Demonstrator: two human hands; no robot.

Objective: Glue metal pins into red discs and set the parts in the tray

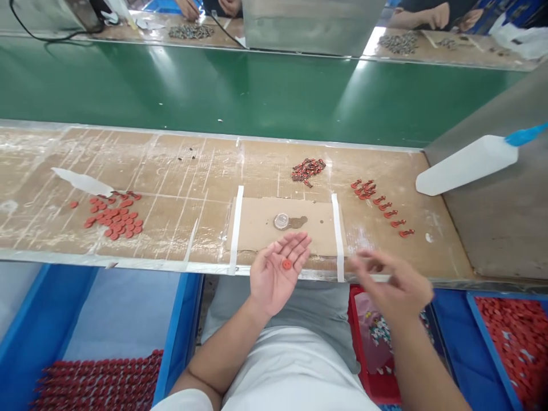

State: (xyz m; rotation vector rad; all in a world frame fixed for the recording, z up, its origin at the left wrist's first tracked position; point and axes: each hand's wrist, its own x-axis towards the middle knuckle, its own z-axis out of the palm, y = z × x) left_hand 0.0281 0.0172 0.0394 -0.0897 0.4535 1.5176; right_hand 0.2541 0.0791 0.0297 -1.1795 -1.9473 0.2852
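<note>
My left hand [278,274] is palm up with its fingers stretched out, and a small red disc [286,264] lies on the palm. My right hand [391,279] hovers over the table's front edge, to the right of the taped cardboard. Its fingers are bent and smeared by motion, so I cannot tell whether they hold anything. Just beyond the left fingertips, a small clear round dish [281,221] sits on the cardboard [257,228] beside a dark wet stain [298,222]. Farther back is a pile of small red-and-dark parts [308,169].
Red discs [117,220] lie left, near a white pointed applicator [83,181]. Assembled red pieces [390,214] form a row right, beside a white bottle [468,165]. Blue bins [177,337] and a red bin [381,388] stand below. Co-workers' hands [436,16] show beyond the green belt [274,94].
</note>
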